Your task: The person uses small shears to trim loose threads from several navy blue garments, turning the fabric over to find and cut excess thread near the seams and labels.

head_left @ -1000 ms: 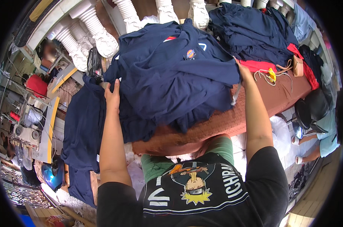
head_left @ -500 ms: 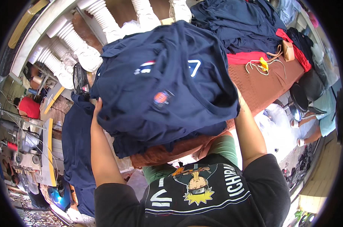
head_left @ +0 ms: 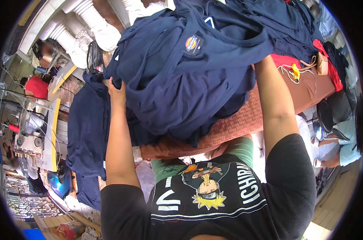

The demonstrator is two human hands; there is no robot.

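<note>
The left hand touches the navy shirt, grip apart; the right hand's partly hidden grip, I cannot tell.

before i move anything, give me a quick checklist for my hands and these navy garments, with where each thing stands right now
1. Left hand at the left side of the top navy garment: ok.
2. Right hand has a firm grip: cannot tell, the garment covers most of it.
3. Top garment lying flat: not ok, it is bunched in folds.
4. Neck label facing up: ok.
5. Yellow object apart from the right hand: ok, it lies to the right.
</note>
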